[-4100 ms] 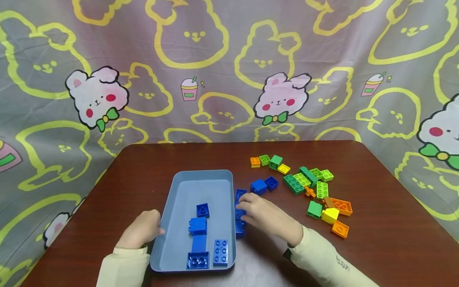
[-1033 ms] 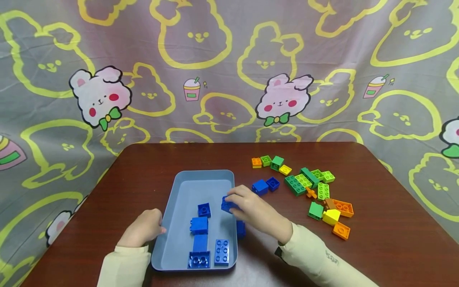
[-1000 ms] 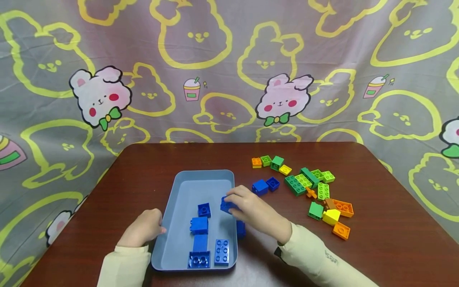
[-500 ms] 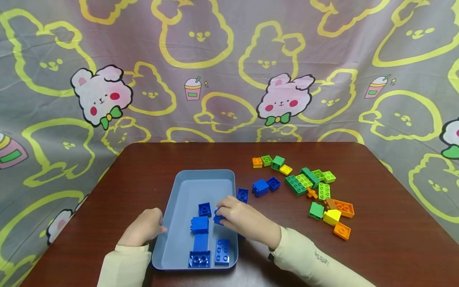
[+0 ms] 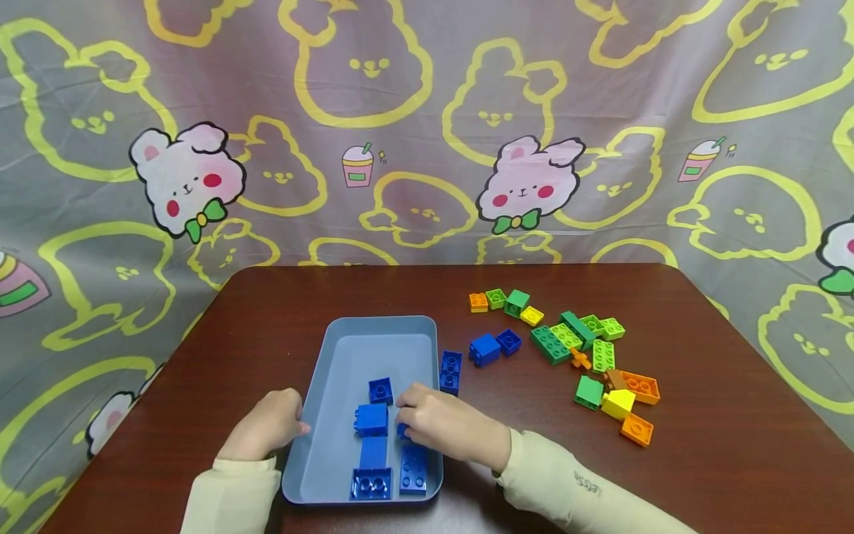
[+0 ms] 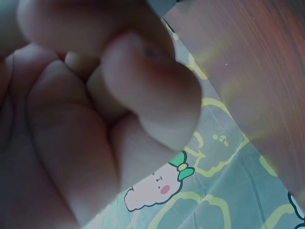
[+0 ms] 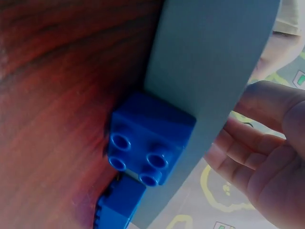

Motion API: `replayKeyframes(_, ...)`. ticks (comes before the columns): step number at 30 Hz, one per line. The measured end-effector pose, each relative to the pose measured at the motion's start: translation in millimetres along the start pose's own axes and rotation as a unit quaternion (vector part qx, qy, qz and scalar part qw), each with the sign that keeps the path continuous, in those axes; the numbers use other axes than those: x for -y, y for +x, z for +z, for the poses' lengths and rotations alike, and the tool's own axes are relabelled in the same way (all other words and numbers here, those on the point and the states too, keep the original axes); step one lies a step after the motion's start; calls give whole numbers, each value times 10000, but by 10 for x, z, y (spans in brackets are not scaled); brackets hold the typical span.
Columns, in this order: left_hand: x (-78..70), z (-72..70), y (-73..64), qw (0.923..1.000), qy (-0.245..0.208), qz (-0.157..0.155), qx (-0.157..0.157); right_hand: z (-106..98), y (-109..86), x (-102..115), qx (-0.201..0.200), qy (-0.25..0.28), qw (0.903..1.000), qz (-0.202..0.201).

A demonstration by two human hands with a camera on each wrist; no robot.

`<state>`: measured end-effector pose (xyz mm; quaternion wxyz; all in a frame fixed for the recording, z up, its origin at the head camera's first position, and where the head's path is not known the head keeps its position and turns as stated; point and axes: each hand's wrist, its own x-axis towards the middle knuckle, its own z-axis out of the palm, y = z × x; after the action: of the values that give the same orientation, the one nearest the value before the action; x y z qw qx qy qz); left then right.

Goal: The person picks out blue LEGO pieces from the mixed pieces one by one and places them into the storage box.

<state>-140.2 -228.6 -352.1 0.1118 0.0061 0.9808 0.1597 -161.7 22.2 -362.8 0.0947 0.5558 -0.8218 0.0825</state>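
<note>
My right hand (image 5: 447,426) reaches over the right wall of the grey-blue tray (image 5: 347,352). Its fingers pinch a blue building brick (image 5: 402,430), mostly covered by them, just behind a blue six-stud brick (image 5: 414,471). Left of it in the tray lie several more blue bricks, among them a tall one (image 5: 371,420) and a small hollow-side-up one (image 5: 380,390). With thumb inside the rim, my left hand (image 5: 263,426) grips the tray's left edge; in the left wrist view its curled fingers (image 6: 152,90) fill the near side.
Outside the tray's right wall lies a blue brick (image 5: 450,372); the right wrist view shows a studded blue brick (image 7: 150,136) against that wall. Two blue bricks (image 5: 485,348) lie farther back. Green, yellow and orange bricks (image 5: 550,345) spread over the table's right side.
My right hand has taken a blue brick from beside the tray, carried it left over the wall and brought it nearer me inside. The left hand stays at the rim.
</note>
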Motion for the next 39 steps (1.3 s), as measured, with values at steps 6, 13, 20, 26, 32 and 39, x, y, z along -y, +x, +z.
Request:
replayKeyframes(6,1,-4,4,9999,-32,-68,71,52,0,19,191,-37,9998,68)
replayKeyframes(13,2,-2,11,10000,-40,-56,64,86,-6,31,175,-189,9996,63)
replayKeyframes(20,3,-3,11,9999,-33,-107,100,108,-5,44,129,-196,9997,-4)
replayKeyframes(26,10,-1,18,9999,-27,-74,103,120,-2,38,168,-140,9998,-27)
replayKeyframes(32,11,1,16,10000,-9,-13,69,130,-4,43,199,-121,9997,-35)
replayKeyframes(39,7,2,6,10000,-12,-35,41,126,-2,47,289,-129,9995,-27)
